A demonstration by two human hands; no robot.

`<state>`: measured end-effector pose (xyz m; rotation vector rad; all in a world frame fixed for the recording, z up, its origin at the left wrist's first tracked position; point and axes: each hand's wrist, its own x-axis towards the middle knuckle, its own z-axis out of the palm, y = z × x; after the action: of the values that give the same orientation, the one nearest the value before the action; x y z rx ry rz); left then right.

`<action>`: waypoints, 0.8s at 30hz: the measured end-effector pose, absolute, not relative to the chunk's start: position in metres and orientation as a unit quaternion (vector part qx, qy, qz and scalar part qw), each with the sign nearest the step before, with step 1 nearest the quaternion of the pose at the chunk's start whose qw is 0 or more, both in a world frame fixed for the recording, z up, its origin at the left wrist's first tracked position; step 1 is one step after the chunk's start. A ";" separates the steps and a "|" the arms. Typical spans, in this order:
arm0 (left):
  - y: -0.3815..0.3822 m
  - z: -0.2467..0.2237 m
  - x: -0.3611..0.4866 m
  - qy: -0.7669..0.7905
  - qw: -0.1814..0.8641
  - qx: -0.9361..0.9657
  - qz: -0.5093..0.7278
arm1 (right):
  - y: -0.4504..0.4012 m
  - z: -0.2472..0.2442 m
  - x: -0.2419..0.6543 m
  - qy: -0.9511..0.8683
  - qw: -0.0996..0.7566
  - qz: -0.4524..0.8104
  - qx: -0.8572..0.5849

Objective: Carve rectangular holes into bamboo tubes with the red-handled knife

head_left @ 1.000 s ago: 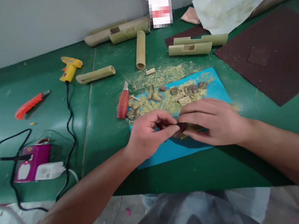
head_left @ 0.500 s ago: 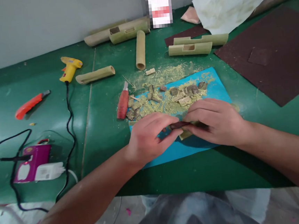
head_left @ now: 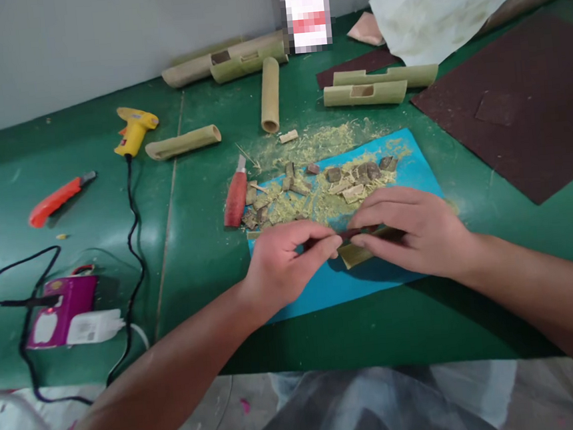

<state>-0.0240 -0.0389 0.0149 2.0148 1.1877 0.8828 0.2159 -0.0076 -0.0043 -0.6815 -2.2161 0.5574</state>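
Between my hands, a narrow dark brown piece of sandpaper [head_left: 351,233] is folded or rolled up. My left hand [head_left: 285,262] pinches its left end between thumb and fingers. My right hand [head_left: 413,234] pinches the other end, its fingers hiding much of it. Just below the right fingers, a piece of bamboo [head_left: 355,256] lies on the blue sheet [head_left: 318,299], partly covered by that hand. Beyond my hands, bamboo offcuts [head_left: 352,194] and pale shavings [head_left: 326,205] are scattered. A red-handled knife [head_left: 236,199] lies left of them.
Several cut bamboo tubes [head_left: 366,94] lie toward the back. A large dark brown sheet [head_left: 523,114] spreads at the right, near a crumpled white cloth [head_left: 429,12]. On the left are a yellow glue gun [head_left: 133,129], an orange cutter [head_left: 59,200] and a purple power box [head_left: 68,304] with cables.
My left hand has shifted slightly left, widening the gap between my hands. The brown piece looks thinner and more stretched between them, and more of the bamboo below shows.
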 end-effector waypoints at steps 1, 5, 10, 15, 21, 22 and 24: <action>-0.039 0.017 -0.023 0.466 0.351 0.740 0.334 | -0.007 -0.004 0.216 -0.859 0.369 0.231 -0.269; -0.040 0.020 -0.020 0.496 0.417 0.684 0.334 | -0.008 -0.001 0.215 -0.831 0.357 0.309 -0.295; -0.038 0.017 -0.018 0.500 0.450 0.662 0.331 | -0.008 0.008 0.214 -0.766 0.324 0.420 -0.362; -0.038 0.012 -0.017 0.482 0.297 0.741 0.361 | -0.004 0.016 0.215 -0.726 0.307 0.468 -0.399; -0.035 0.017 -0.014 0.495 0.421 0.677 0.346 | -0.002 0.017 0.214 -0.713 0.293 0.491 -0.406; -0.035 0.018 -0.013 0.498 0.453 0.655 0.343 | -0.002 0.017 0.214 -0.712 0.293 0.492 -0.406; -0.033 0.020 -0.012 0.499 0.501 0.621 0.337 | -0.002 0.016 0.213 -0.711 0.294 0.493 -0.406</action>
<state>-0.0124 -0.0335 0.0199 1.5004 1.2071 0.8156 0.2135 -0.0023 0.0160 -1.0805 -1.8930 1.3138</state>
